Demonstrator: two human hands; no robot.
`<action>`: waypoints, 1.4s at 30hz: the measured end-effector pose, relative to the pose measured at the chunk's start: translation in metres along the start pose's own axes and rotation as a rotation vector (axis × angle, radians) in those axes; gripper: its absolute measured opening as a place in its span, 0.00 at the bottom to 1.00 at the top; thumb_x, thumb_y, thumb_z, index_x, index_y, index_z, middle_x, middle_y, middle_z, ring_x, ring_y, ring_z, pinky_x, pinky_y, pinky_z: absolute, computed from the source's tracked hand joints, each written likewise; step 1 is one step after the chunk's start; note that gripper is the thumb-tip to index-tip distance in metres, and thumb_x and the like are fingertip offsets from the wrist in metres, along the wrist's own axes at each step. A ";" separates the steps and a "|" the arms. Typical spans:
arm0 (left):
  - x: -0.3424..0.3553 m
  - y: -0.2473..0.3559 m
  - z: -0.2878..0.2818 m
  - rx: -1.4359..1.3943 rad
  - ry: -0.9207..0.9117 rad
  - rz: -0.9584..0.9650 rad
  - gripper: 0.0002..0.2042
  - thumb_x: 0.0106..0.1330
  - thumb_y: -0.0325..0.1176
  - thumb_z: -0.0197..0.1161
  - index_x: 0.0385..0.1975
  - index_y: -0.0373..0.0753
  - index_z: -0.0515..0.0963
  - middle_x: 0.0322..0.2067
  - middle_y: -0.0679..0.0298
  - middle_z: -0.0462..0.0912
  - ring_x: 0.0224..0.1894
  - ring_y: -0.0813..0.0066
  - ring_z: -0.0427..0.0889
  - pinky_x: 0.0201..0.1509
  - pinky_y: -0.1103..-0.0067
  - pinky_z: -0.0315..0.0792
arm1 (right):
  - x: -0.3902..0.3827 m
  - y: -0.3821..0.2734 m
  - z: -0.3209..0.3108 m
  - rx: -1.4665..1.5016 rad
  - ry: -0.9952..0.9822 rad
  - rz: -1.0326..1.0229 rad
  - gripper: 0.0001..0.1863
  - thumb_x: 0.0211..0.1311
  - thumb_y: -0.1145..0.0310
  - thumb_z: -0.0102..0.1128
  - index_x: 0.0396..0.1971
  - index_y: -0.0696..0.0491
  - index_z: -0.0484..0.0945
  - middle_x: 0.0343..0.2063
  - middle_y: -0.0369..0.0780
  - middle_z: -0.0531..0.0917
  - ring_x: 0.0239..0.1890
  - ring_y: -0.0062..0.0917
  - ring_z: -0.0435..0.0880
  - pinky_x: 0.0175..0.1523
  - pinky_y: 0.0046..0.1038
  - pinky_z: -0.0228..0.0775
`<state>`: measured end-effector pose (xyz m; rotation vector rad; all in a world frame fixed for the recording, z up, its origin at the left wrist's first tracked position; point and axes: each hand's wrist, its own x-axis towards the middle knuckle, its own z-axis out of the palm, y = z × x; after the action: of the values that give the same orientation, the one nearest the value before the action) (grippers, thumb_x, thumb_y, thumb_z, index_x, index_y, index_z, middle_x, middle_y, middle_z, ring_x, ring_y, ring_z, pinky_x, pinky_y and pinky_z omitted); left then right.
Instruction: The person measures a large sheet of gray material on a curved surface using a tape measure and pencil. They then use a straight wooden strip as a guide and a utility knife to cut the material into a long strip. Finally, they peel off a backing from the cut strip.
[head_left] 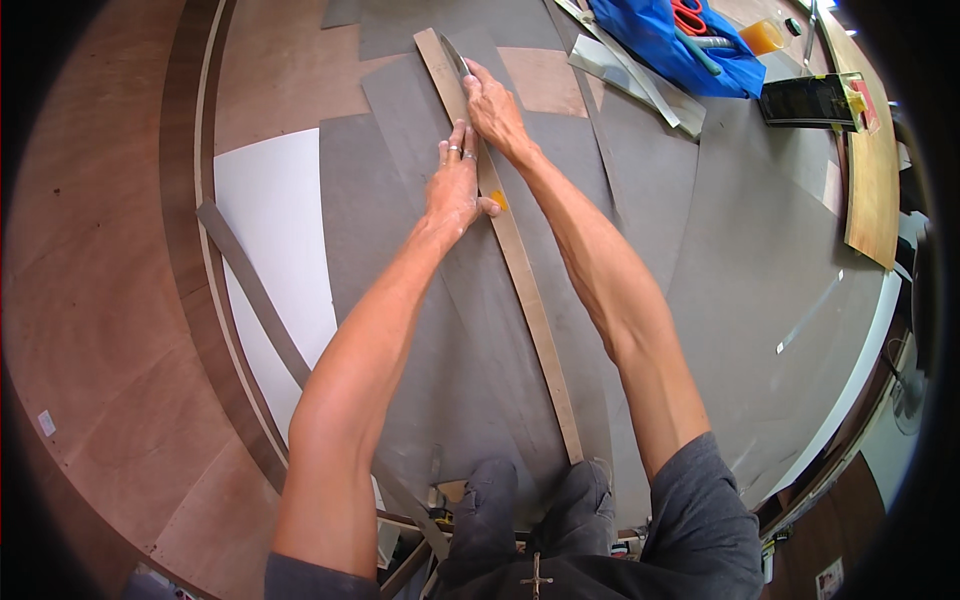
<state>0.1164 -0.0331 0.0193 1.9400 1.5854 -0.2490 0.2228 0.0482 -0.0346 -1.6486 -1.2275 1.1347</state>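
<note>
Wooden strip (510,250) lies lengthwise over grey sheets (640,200); the left hand (455,185) presses it flat, grip spread, while the right hand (492,105) is clamped on a blade (452,55) at its far end. Open sheet spreads right.

Matt grey sheet, bare timber, one glint of steel

Under the left hand (455,190) lies a long wooden straightedge (520,265), pale, smooth and unvarnished; the right hand (495,105) holds a shiny metal blade (452,52) against it. Dull, matt grey laminate sheets (680,230) cover the worktop (120,300), whose plywood shows a reddish-brown grain. A white panel (275,230) looks smooth and flat, the blue plastic bag (665,45) crinkled and glossy.
</note>
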 end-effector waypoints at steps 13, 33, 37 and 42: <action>0.000 -0.004 0.007 -0.009 0.043 0.037 0.68 0.35 0.34 0.86 0.76 0.33 0.42 0.77 0.53 0.42 0.75 0.51 0.57 0.75 0.68 0.65 | 0.012 0.013 -0.002 -0.130 -0.024 -0.068 0.26 0.75 0.55 0.41 0.66 0.47 0.70 0.48 0.59 0.83 0.53 0.60 0.79 0.60 0.50 0.70; 0.018 -0.032 0.017 0.108 0.131 0.167 0.67 0.36 0.43 0.88 0.74 0.27 0.47 0.76 0.52 0.47 0.75 0.52 0.57 0.74 0.69 0.65 | -0.534 0.087 -0.155 -0.168 -0.182 0.377 0.25 0.76 0.67 0.49 0.70 0.38 0.66 0.46 0.53 0.84 0.44 0.50 0.85 0.48 0.42 0.75; 0.010 -0.033 0.016 0.058 0.084 0.093 0.68 0.35 0.42 0.88 0.75 0.29 0.45 0.76 0.53 0.47 0.76 0.52 0.54 0.76 0.68 0.62 | -0.447 0.063 -0.140 -0.086 -0.134 0.245 0.23 0.76 0.67 0.48 0.69 0.40 0.68 0.58 0.51 0.80 0.56 0.50 0.81 0.58 0.40 0.74; 0.013 -0.006 0.016 -0.021 0.017 0.042 0.69 0.33 0.40 0.88 0.76 0.31 0.44 0.78 0.56 0.42 0.78 0.53 0.50 0.77 0.67 0.61 | -0.255 0.042 -0.102 -0.083 0.012 0.120 0.22 0.78 0.62 0.46 0.69 0.37 0.68 0.45 0.59 0.82 0.44 0.56 0.83 0.47 0.46 0.74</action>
<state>0.1179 -0.0314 -0.0021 1.9626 1.5502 -0.1981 0.2963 -0.2159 0.0098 -1.8095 -1.1952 1.1587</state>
